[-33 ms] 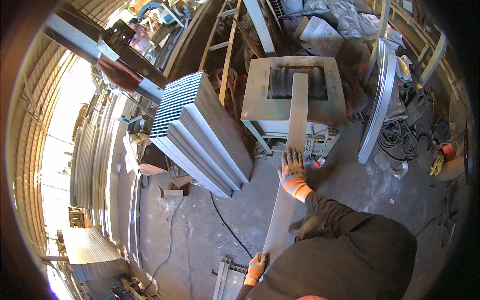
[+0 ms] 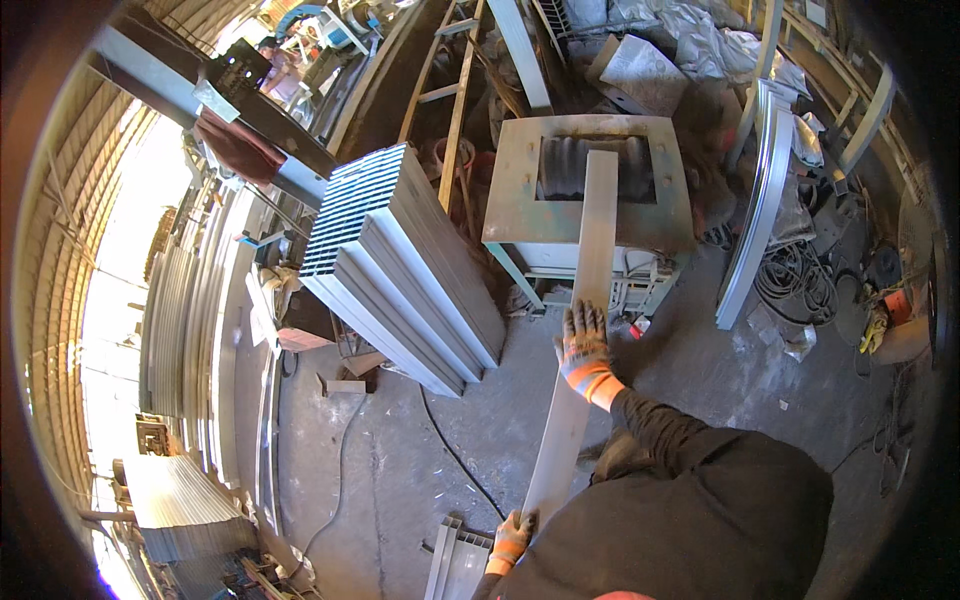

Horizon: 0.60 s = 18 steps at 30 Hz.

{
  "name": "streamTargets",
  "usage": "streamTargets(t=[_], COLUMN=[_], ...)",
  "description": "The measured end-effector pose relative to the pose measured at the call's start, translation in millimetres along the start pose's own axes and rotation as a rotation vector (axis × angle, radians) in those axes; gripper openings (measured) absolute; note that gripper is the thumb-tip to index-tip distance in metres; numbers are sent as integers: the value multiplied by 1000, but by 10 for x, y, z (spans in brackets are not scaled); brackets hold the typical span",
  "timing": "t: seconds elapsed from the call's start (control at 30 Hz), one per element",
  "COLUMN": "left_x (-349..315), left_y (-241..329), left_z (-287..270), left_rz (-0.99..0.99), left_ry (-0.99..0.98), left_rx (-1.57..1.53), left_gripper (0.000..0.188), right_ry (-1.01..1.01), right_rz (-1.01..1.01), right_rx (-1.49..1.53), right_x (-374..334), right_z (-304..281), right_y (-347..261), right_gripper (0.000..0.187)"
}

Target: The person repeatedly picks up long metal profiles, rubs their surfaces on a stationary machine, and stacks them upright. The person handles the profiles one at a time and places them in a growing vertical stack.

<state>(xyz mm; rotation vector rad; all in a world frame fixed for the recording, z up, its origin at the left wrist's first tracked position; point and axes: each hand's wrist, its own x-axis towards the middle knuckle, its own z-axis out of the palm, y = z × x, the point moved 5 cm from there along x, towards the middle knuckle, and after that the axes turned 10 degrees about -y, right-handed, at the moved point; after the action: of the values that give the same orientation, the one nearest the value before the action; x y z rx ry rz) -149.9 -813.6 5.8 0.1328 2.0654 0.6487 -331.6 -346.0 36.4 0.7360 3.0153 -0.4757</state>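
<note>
A long flat metal bar (image 2: pixel 597 215) slants from the belt of a green-grey metal machine (image 2: pixel 520 165) down toward me. Its far end rests over the dark, rounded belt in the machine's top opening. My right hand (image 2: pixel 587 350), in a grey and orange work glove, lies on the bar's middle with its fingers stretched out. Lower down, my left hand (image 2: pixel 511 541), gloved alike, is closed around the edge of the bar's near end. Part of that grip is hidden by the bar and my body.
To the left of the machine stands a tall stack of metal profiles (image 2: pixel 415 270). More profiles (image 2: pixel 460 562) lie beside my left hand. A dark cable (image 2: pixel 447 445) crosses the floor. Curved metal strips (image 2: pixel 765 200) and coiled hoses (image 2: pixel 797 280) are on the right. Far left, a person (image 2: pixel 280 75) is visible.
The bar and both of my hands have shifted very slightly toward me. My right hand stays flat on the bar, and the left keeps its hold.
</note>
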Motion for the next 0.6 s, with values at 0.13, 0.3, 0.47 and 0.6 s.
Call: streamTargets(t=[0.13, 0.3, 0.47, 0.6], left_x=[49, 716, 1710, 2531], left_y=[300, 1827, 3699, 4901], left_z=[-163, -480, -636, -703], left_rz=[62, 350, 486, 486], left_ry=[-143, 81, 268, 353], left_rx=[8, 308, 381, 453], left_gripper=[79, 83, 63, 59], right_ry=[81, 295, 174, 179], right_rz=[-1, 82, 221, 311], right_rx=[29, 238, 139, 25], right_x=[298, 1822, 3843, 5210], right_z=[-87, -512, -786, -1030], right_y=[156, 920, 1706, 2295], right_gripper=[73, 71, 69, 73])
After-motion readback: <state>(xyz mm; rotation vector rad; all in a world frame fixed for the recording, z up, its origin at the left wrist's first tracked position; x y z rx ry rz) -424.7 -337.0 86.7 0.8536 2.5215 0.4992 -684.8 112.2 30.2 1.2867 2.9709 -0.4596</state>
